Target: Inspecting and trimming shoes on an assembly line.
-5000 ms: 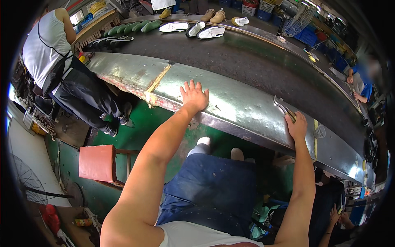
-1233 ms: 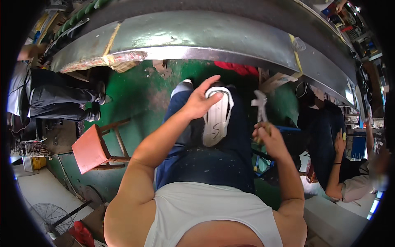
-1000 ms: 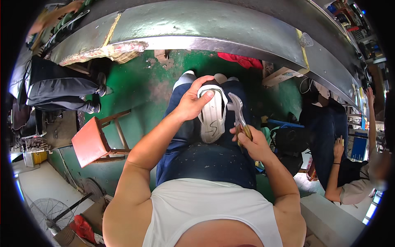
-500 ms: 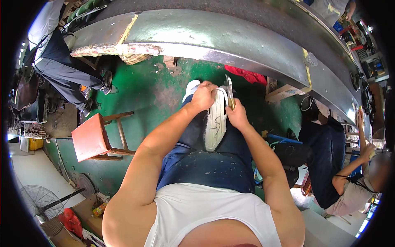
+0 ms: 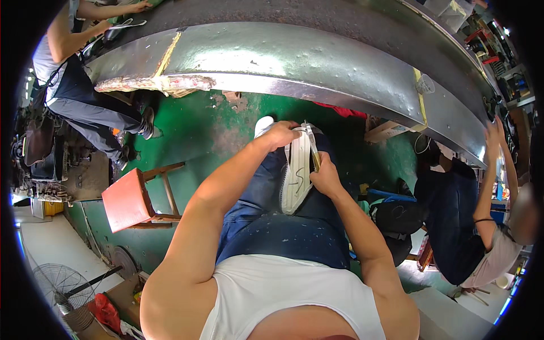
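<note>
A shoe [image 5: 294,184], its pale underside turned up and marked with a dark curving pen line, lies lengthwise on my thighs. At the shoe's far end my left hand [image 5: 281,135] is closed around its edge, where a light strap-like band shows. My right hand [image 5: 325,176] grips a slim metal hand tool [image 5: 313,145] with a yellowish handle, which looks like pincers. The tool's tip touches or nearly touches the far right edge of the shoe. My right fingers cover part of the handle.
A long metal-edged bench [image 5: 294,56] curves across the front. To my left are a red-topped stool [image 5: 127,199] and a standing fan [image 5: 65,283]. One co-worker [image 5: 85,93] stands far left; another [image 5: 453,209] sits at right beside a black bag [image 5: 399,215].
The tool has tilted and moved in against the shoe's far right edge. My hands and the shoe have shifted slightly nearer. The right co-worker's arms have reached up toward the bench.
</note>
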Action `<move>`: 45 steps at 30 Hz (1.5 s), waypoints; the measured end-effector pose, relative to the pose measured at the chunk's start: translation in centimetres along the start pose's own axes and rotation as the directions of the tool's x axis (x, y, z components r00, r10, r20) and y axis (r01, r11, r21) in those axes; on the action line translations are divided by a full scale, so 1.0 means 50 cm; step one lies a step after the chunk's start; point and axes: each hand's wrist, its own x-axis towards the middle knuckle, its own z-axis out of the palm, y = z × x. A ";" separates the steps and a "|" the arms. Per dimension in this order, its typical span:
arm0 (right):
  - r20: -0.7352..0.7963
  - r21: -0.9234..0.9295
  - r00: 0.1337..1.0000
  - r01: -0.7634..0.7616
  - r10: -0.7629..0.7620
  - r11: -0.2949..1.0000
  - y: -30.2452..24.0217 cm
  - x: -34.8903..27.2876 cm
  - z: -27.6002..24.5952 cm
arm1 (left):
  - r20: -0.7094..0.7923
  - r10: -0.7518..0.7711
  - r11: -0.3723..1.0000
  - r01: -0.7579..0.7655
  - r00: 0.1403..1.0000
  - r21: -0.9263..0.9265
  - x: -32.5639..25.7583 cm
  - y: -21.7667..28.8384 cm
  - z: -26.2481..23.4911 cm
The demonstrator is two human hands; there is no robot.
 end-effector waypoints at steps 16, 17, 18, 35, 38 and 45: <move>0.304 0.410 0.952 -0.157 0.028 0.898 -0.072 -0.192 -0.172 | -0.138 0.479 0.786 -0.493 0.867 -0.374 -0.186 0.018 0.029; 0.343 0.447 0.939 -0.168 0.005 0.879 -0.083 -0.203 -0.174 | -0.147 0.585 0.794 -0.600 0.798 -0.097 -0.207 0.023 0.019; 0.343 0.446 0.939 -0.172 0.009 0.879 -0.086 -0.203 -0.179 | -0.144 0.584 0.794 -0.599 0.799 -0.100 -0.224 0.031 0.017; 0.401 0.189 0.914 -0.010 -0.068 0.982 -0.083 -0.154 -0.169 | -0.079 0.562 0.758 -0.551 0.823 -0.349 -0.250 0.021 0.022; 0.174 0.111 0.953 0.233 -0.250 0.966 -0.038 -0.146 -0.111 | -0.068 0.554 0.754 -0.534 0.830 -0.382 -0.238 0.007 0.022; 0.074 -0.070 0.950 0.310 -0.305 0.948 -0.071 -0.178 -0.100 | -0.058 0.493 0.757 -0.460 0.868 -0.464 -0.235 0.004 0.026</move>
